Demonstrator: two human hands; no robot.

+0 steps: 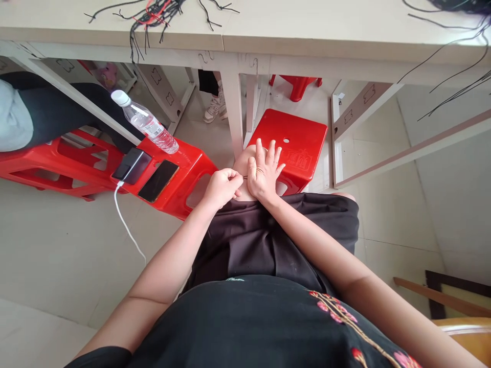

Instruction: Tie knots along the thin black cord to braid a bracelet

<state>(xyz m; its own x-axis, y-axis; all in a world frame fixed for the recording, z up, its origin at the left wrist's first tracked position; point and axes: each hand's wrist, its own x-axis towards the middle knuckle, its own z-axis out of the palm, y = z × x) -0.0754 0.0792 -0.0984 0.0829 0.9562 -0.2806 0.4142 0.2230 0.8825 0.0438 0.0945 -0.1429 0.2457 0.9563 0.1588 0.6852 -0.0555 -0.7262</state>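
Note:
My left hand is closed in a pinch beside my bare knee. A short bit of thin dark cord shows between its fingertips and my right hand; most of it is hidden. With fingers spread, my right hand lies against the same knee, its heel over the far end of the cord. Both hands are above my dark skirt or shorts, just in front of a red plastic stool.
Another red stool at left holds a water bottle, a phone and a black charger box with a white cable. Knotted black and red cords hang over the table edge. Someone sits at far left.

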